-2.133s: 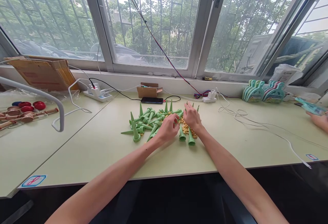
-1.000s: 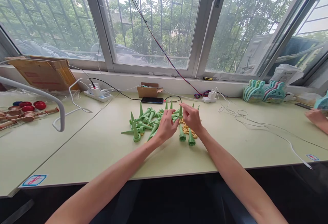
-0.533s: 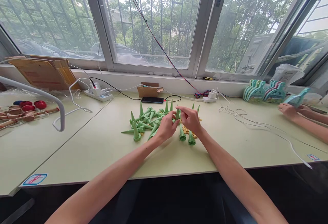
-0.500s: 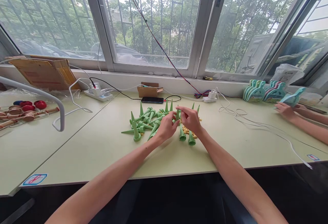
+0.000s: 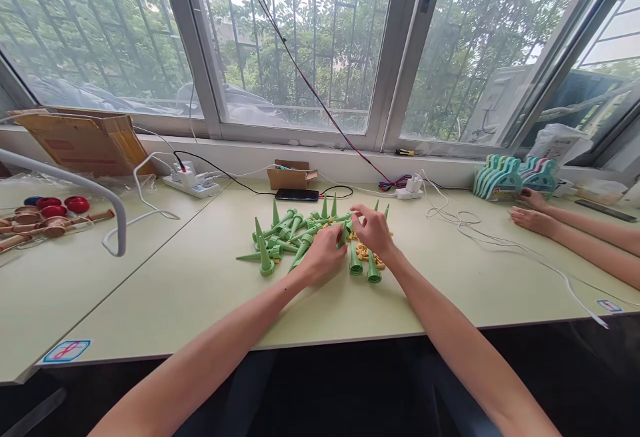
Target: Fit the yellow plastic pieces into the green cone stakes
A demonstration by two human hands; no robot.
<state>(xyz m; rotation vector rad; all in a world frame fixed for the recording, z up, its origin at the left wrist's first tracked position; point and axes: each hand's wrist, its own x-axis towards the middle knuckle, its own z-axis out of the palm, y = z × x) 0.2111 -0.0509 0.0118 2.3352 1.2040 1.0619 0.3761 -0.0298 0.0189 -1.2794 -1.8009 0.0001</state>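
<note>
My left hand (image 5: 325, 250) is closed round a green plastic spike (image 5: 343, 235), a hollow cone with a collar; the fingers hide part of it. Just right of it, my right hand (image 5: 374, 231) has its fingers bent and apart, with nothing visible between them. Left of my hands lies a pile of similar green spikes (image 5: 295, 223), some upright, some on their sides. Two more spikes lie below my right hand, one of them a spike (image 5: 373, 270) with its open end towards me. Small yellow pieces (image 5: 364, 253) are heaped under my right hand.
Behind the pile are a phone (image 5: 297, 195) and a small cardboard box (image 5: 289, 175). Cables (image 5: 470, 220) run across the table's right. A co-worker's hands (image 5: 535, 217) are by stacked teal items (image 5: 499, 180). Wooden toys with red balls (image 5: 77, 205) lie left, near a white curved bar (image 5: 117, 223).
The spike came down between my hands; my left hand now grips it, tilted, and my right fingers have moved off it. The co-worker set a teal item into the stack.
</note>
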